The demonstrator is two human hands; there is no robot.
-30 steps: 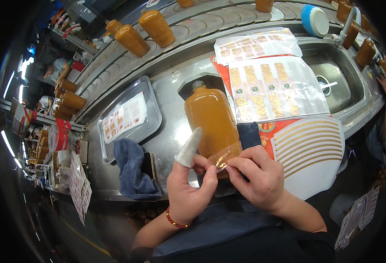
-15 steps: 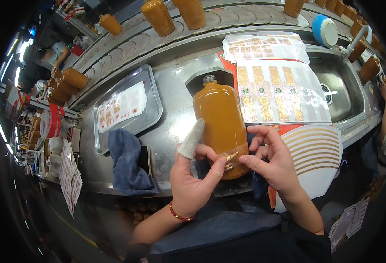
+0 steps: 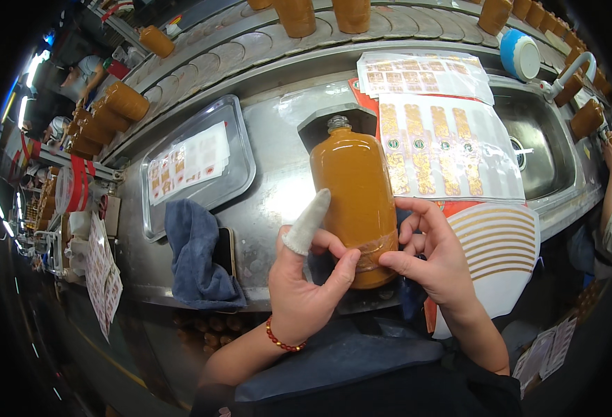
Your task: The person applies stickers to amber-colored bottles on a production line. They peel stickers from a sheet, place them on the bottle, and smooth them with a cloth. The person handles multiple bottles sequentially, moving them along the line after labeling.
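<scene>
With the ochre bottle [image 3: 351,184] taken as clock centre, neck at 12, the hands have been drawn apart, so the clear strip [image 3: 374,251] is spread wider across its lower face. The strip's near end is pinched by the left hand [image 3: 306,278] at 7; whether it is gripped by the right hand [image 3: 436,263] at 4 cannot be told. Printed sheets [image 3: 191,163] are held in the metal tray [image 3: 212,190] at 9. The bottle's contents are hidden.
</scene>
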